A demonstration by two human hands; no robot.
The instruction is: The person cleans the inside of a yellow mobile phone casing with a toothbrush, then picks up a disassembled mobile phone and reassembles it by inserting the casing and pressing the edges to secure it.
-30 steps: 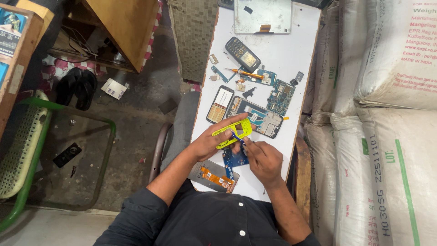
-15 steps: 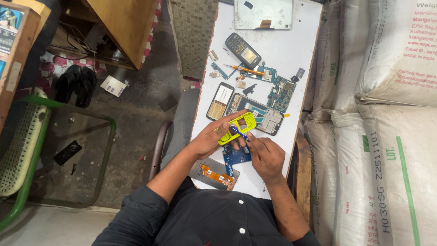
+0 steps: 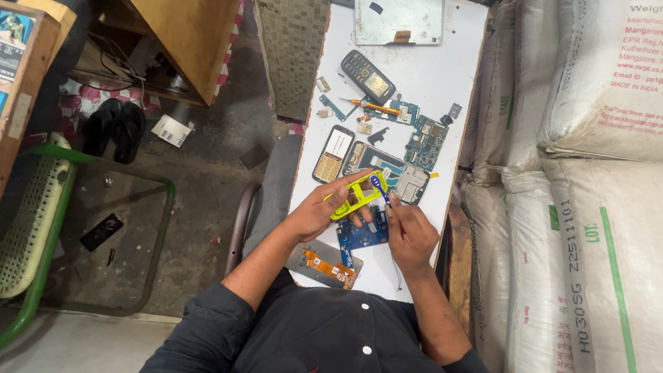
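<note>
My left hand [image 3: 319, 209] holds a yellow phone front cover [image 3: 358, 196] just above the white table [image 3: 442, 76]. My right hand [image 3: 409, 230] grips a small blue-handled screwdriver [image 3: 379, 186], whose handle end reaches the cover's right edge. A blue circuit board [image 3: 362, 235] lies on the table under both hands. Just beyond the cover lies an opened phone frame [image 3: 391, 173].
Farther up the table lie a dark keypad phone [image 3: 367, 76], a phone face [image 3: 333, 152], green circuit boards [image 3: 426, 141], an orange-handled screwdriver [image 3: 373, 106] and a screen panel [image 3: 398, 21]. A phone back with orange flex [image 3: 324, 262] sits near me. White sacks [image 3: 573, 179] stand right, a green chair [image 3: 41, 207] left.
Both hands with the yellow cover and screwdriver have stayed over the blue board; the cover has tilted slightly and the head camera has shifted a little.
</note>
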